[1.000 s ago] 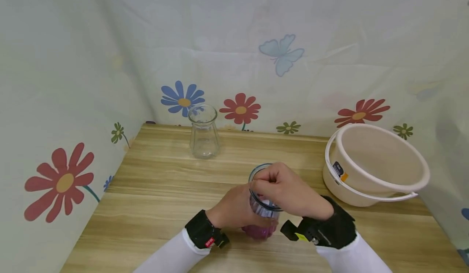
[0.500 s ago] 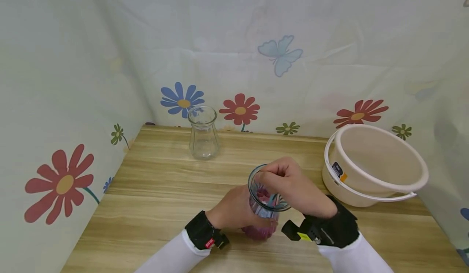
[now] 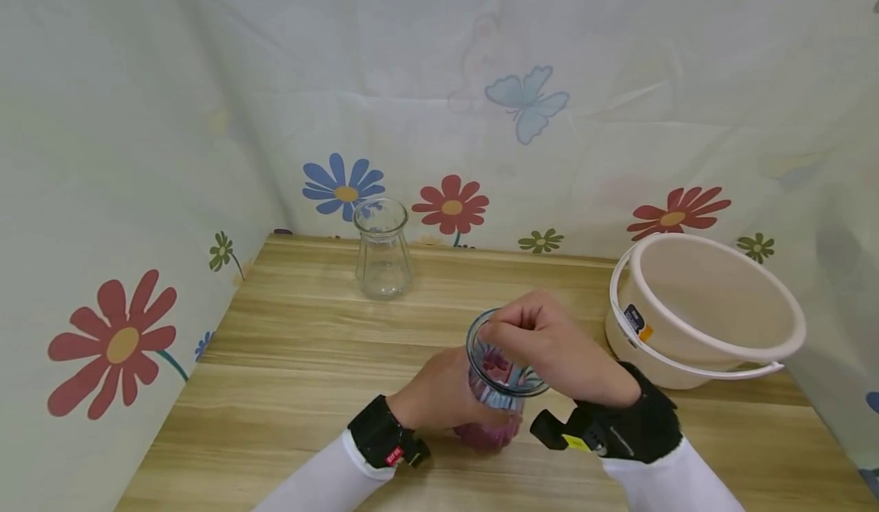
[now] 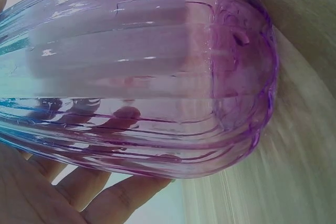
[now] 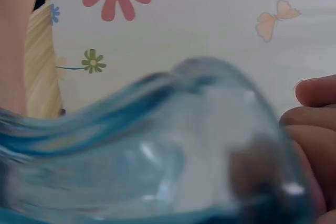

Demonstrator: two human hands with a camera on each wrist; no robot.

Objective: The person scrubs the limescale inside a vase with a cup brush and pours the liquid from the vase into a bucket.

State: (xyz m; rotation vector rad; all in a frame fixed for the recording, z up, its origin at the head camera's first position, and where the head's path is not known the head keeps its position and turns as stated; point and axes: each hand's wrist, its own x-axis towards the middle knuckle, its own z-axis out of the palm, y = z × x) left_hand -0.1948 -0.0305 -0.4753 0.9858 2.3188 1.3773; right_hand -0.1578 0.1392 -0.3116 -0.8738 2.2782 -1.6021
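A ribbed glass vase, blue at the rim and purple below (image 3: 489,429), stands tilted slightly at the table's front. Around its body wraps my left hand (image 3: 439,390), whose fingers show behind the glass in the left wrist view. Over the vase mouth is my right hand (image 3: 549,344), fingers curled and thumb bent in toward them. Its fingertips reach just inside the rim; I cannot tell what they pinch. A pale band shows through the vase wall (image 4: 241,77) in the left wrist view. The blue rim (image 5: 205,72) fills the right wrist view, with fingers at its right.
A clear glass vase (image 3: 383,264) stands at the back left of the wooden table (image 3: 288,344). At the right is a beige bucket (image 3: 687,359) with its handle hanging down in front. A curtain with printed flowers (image 3: 384,138) closes off the back and sides.
My right hand has risen slightly and shifted to the right over the mouth, showing more of the vase's inside. The left hand and the vase stay in place.
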